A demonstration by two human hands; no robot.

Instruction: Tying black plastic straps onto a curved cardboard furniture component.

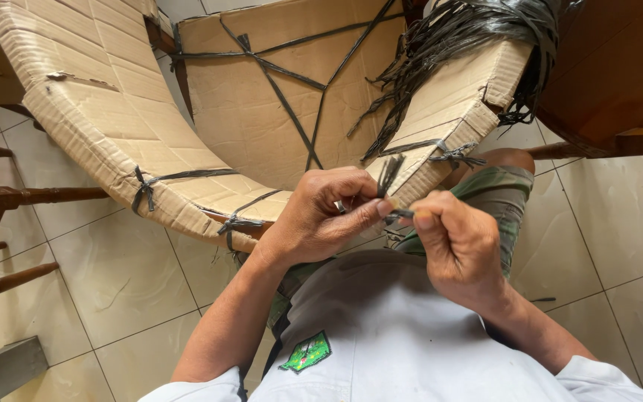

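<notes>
Bright, even daylight; sharp focus, wide-angle edge bending.

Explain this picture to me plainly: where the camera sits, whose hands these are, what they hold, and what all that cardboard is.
The camera is worn on the person's head and looks straight down, so you see their own arms and shirt at the bottom. The left hand and right hand meet in the middle, pinching a thin dark plastic strap between the fingertips. In front of them is a curved frame wrapped in cardboard, tied in several places with the same dark straps. A bundle of loose straps hangs at the top. Below is a pale tiled floor, with wooden furniture at the edges.
</notes>
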